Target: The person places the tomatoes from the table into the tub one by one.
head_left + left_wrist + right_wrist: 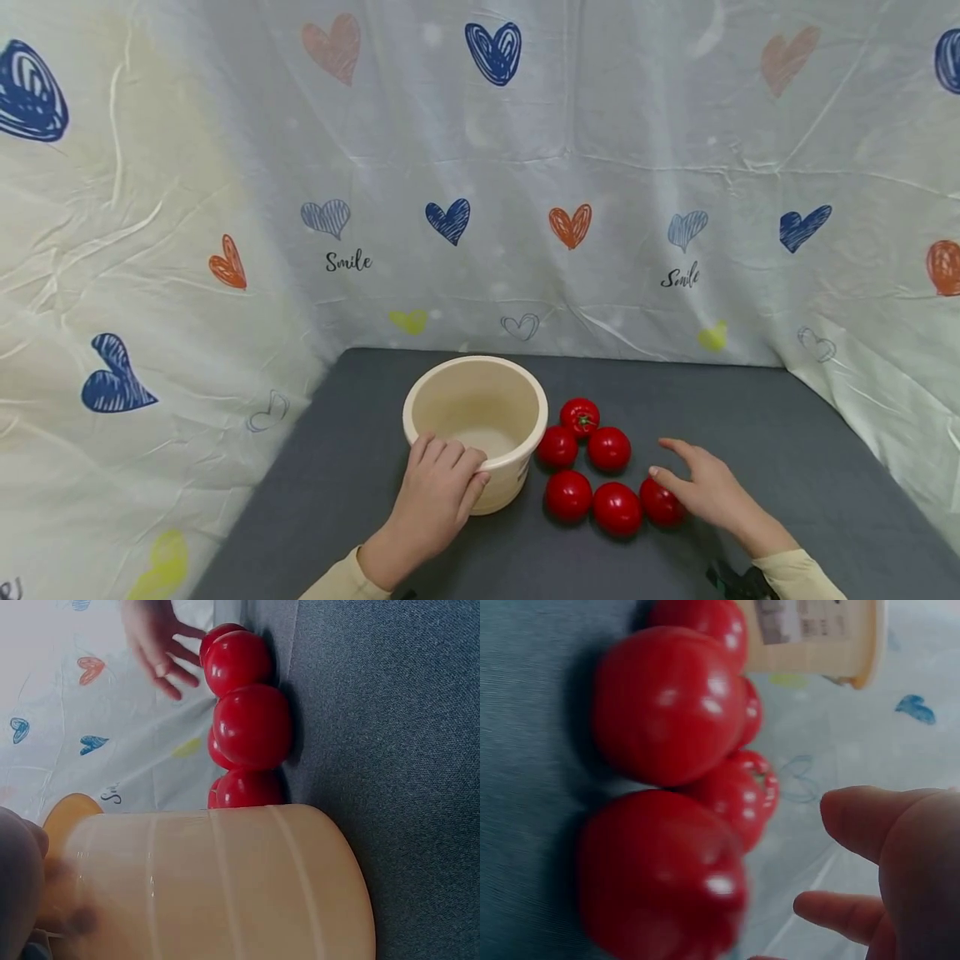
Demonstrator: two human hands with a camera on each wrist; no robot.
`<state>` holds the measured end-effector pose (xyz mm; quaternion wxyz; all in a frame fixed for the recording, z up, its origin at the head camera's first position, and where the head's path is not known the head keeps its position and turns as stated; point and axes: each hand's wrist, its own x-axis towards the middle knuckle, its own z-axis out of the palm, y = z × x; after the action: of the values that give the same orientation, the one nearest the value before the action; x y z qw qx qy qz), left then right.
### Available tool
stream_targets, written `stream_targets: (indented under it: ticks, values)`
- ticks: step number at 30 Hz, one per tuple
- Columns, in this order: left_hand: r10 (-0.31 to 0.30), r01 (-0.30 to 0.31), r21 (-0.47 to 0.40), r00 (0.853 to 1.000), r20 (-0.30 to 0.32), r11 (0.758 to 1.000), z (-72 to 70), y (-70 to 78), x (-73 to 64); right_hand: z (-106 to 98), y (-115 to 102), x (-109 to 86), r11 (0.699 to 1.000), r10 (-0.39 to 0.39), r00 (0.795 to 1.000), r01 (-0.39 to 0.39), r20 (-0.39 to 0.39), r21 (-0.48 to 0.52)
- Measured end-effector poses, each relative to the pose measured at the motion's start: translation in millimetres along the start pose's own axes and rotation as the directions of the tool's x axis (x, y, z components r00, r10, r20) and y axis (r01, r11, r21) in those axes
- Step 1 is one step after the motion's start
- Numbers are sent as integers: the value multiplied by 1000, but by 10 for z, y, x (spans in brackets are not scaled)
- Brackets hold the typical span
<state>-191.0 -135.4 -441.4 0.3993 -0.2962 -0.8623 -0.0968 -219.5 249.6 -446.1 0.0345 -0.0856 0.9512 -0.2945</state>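
Note:
A cream bucket [517, 475] with a thick rolled rim stands on the table, its inside bare. My left hand [442, 492] grips the near rim, fingers hooked over the edge and thumb along the outside. Just right of the bucket, several shiny red tomatoes [617, 509] lie in a loose cluster; one at the back [580, 417] shows its green stem end. Over the rightmost tomato [660, 502] hovers my right hand [708, 487], thumb and forefinger spread apart. In the right wrist view a gap shows between that hand's fingers [847, 911] and the nearest tomato [664, 877].
The dark grey tabletop [337, 467] runs back to a white curtain [510, 183] printed with hearts and the word Smile. More curtain hangs along the left and right sides. A dark strapped object [738, 581] sits at my right wrist. The bucket bears a printed label [802, 619].

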Motion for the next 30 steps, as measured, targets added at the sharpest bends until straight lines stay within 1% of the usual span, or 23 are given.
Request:
stream_targets:
  ticks: [2,5,10,16,20,23,26,30]
  values:
    - [3,-3,-3,1000,-3,1000,-1,4,2,56,58,-9,999,18,1000,-18,23,29]
    - [6,-6,-2,1000,-8,1000,-2,5,11,144,122,-19,998,36,999,-37,27,52]
    - [9,-10,-3,1000,-16,1000,0,5,23,248,152,-38,997,45,999,-44,-4,69]
    - [8,-8,-5,1000,-24,1000,14,18,13,296,160,-53,996,55,998,-53,-30,68]
    - [0,0,-5,1000,-26,1000,20,19,3,298,168,-46,996,58,998,-55,-36,74]
    - [-3,3,-6,1000,-25,1000,22,14,-1,281,166,-26,995,44,998,-41,-37,86]
    - [0,0,-8,1000,-26,1000,19,7,3,231,134,14,996,17,999,-13,-46,93]
    - [3,-3,-12,999,-35,1000,31,0,6,109,37,101,996,-33,997,39,-72,80]
